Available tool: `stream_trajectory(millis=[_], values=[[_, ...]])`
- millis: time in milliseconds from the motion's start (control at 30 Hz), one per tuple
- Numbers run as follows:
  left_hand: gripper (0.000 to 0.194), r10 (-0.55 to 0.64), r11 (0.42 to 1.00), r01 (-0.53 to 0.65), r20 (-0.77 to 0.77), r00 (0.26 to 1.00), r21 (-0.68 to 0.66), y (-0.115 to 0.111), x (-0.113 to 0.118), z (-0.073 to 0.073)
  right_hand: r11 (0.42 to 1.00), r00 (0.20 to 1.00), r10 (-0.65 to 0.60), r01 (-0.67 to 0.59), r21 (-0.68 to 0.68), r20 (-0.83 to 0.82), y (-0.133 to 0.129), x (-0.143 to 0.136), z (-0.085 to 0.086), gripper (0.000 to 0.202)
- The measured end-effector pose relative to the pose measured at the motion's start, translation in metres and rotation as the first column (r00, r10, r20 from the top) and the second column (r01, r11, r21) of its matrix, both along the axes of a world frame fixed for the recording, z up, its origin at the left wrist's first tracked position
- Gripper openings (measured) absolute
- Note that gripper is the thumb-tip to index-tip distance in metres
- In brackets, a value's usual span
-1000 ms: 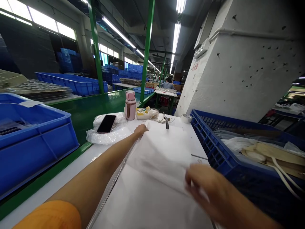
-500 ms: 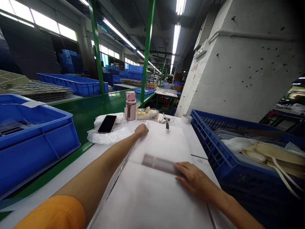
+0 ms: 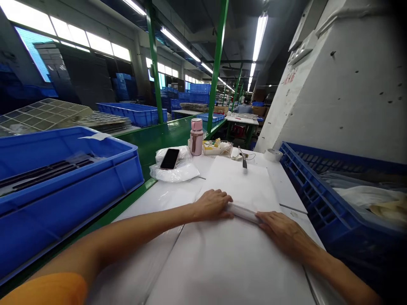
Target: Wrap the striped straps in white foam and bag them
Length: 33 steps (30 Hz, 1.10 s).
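My left hand (image 3: 213, 204) is closed over the left end of a pale, narrow strip (image 3: 243, 212) that lies across a stack of white sheets (image 3: 233, 254). The strip's other end is under my right hand (image 3: 276, 226), with fingers and thumb bent around it. It looks whitish, as if covered by a thin sheet, though blur hides its exact make. Beyond both hands, a small dark-handled tool (image 3: 244, 164) rests on the white sheets.
A phone (image 3: 169, 159) lies on bubble wrap (image 3: 174, 174), beside a pink bottle (image 3: 196, 142) and a small parts tray (image 3: 218, 148). A tape roll (image 3: 273, 155) sits farther right. Blue crates flank me at left (image 3: 127, 178) and right (image 3: 321, 195), near a white pillar (image 3: 305, 93).
My left hand has come back from the sheets' far edge to the strip's left end. The strip, dark grey before, now looks pale and narrower. The view has turned left.
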<state>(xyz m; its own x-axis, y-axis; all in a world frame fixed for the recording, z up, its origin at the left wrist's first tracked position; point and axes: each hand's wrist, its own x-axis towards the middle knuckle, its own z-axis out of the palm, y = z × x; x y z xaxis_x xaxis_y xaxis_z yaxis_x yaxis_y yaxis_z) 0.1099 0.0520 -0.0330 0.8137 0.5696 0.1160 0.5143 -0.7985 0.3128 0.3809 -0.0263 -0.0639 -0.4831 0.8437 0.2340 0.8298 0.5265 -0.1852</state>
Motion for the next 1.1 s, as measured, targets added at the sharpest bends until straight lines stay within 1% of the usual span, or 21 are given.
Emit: stream_trajectory(millis=[33, 100, 167, 233, 267, 333, 400, 467, 500, 567, 633, 733, 800, 867, 967, 1033, 1100], values=[[0.044, 0.005, 1.0, -0.006, -0.007, 1.0, -0.028, 0.008, -0.004, 0.0, 0.999, 1.0, -0.009, 0.009, -0.032, -0.018, 0.003, 0.002, 0.005, 0.03], [0.034, -0.022, 0.994, 0.02, -0.016, 1.0, -0.107, 0.031, -0.012, 0.004, 0.994, 0.998, -0.031, 0.026, -0.107, -0.049, 0.015, 0.007, 0.015, 0.033], [0.025, -0.077, 0.979, 0.071, -0.022, 0.997, -0.192, 0.055, -0.018, 0.008, 0.983, 0.996, -0.049, 0.036, -0.18, -0.068, 0.033, 0.013, 0.024, 0.044], [0.024, -0.114, 0.961, 0.105, -0.022, 0.993, -0.255, 0.074, -0.022, 0.01, 0.972, 0.995, -0.069, 0.05, -0.23, -0.077, 0.054, 0.02, 0.028, 0.055], [0.027, -0.117, 0.956, 0.108, -0.019, 0.993, -0.272, 0.082, -0.023, 0.009, 0.968, 0.993, -0.083, 0.061, -0.243, -0.08, 0.063, 0.023, 0.028, 0.056], [0.031, -0.092, 0.958, 0.085, -0.012, 0.996, -0.273, 0.094, -0.024, 0.005, 0.966, 0.99, -0.116, 0.092, -0.242, -0.085, 0.074, 0.027, 0.024, 0.052], [0.032, -0.031, 0.971, 0.027, -0.012, 0.999, -0.237, 0.101, -0.026, -0.001, 0.968, 0.987, -0.139, 0.118, -0.219, -0.082, 0.075, 0.029, 0.017, 0.044], [0.029, 0.028, 0.984, -0.03, -0.015, 1.0, -0.175, 0.101, -0.027, -0.007, 0.973, 0.987, -0.144, 0.129, -0.193, -0.067, 0.067, 0.028, 0.009, 0.043], [0.028, 0.042, 0.989, -0.043, -0.013, 0.999, -0.144, 0.098, -0.026, -0.009, 0.975, 0.988, -0.142, 0.13, -0.182, -0.056, 0.061, 0.027, 0.006, 0.045], [0.028, 0.034, 0.994, -0.034, -0.008, 0.999, -0.099, 0.089, -0.023, -0.011, 0.978, 0.991, -0.132, 0.124, -0.165, -0.035, 0.05, 0.025, 0.003, 0.049], [0.032, 0.004, 0.997, -0.005, -0.015, 1.0, -0.079, 0.078, -0.016, -0.011, 0.981, 0.993, -0.117, 0.113, -0.156, -0.016, 0.042, 0.023, 0.005, 0.049], [0.046, -0.02, 0.998, 0.017, -0.044, 0.999, -0.067, 0.063, -0.008, -0.005, 0.985, 0.996, -0.085, 0.086, -0.152, 0.01, 0.034, 0.017, 0.016, 0.043], [0.057, -0.041, 0.998, 0.037, -0.064, 0.997, -0.059, 0.051, -0.009, 0.004, 0.985, 0.997, -0.068, 0.07, -0.157, 0.022, 0.024, 0.011, 0.026, 0.039], [0.06, -0.074, 0.996, 0.069, -0.082, 0.994, -0.056, 0.034, -0.017, 0.012, 0.983, 0.998, -0.051, 0.055, -0.173, 0.026, 0.006, 0.004, 0.034, 0.036], [0.059, -0.12, 0.992, 0.115, -0.102, 0.988, -0.053, -0.007, -0.038, 0.021, 0.973, 1.0, -0.019, 0.024, -0.23, 0.024, -0.036, -0.009, 0.038, 0.033], [0.053, -0.151, 0.988, 0.148, -0.101, 0.983, -0.038, -0.038, -0.053, 0.024, 0.963, 1.0, -0.008, 0.011, -0.268, 0.01, -0.065, -0.016, 0.038, 0.031], [0.042, -0.156, 0.988, 0.154, -0.081, 0.984, -0.033, -0.062, -0.066, 0.026, 0.953, 1.0, -0.012, 0.004, -0.301, -0.025, -0.088, -0.022, 0.037, 0.03]])
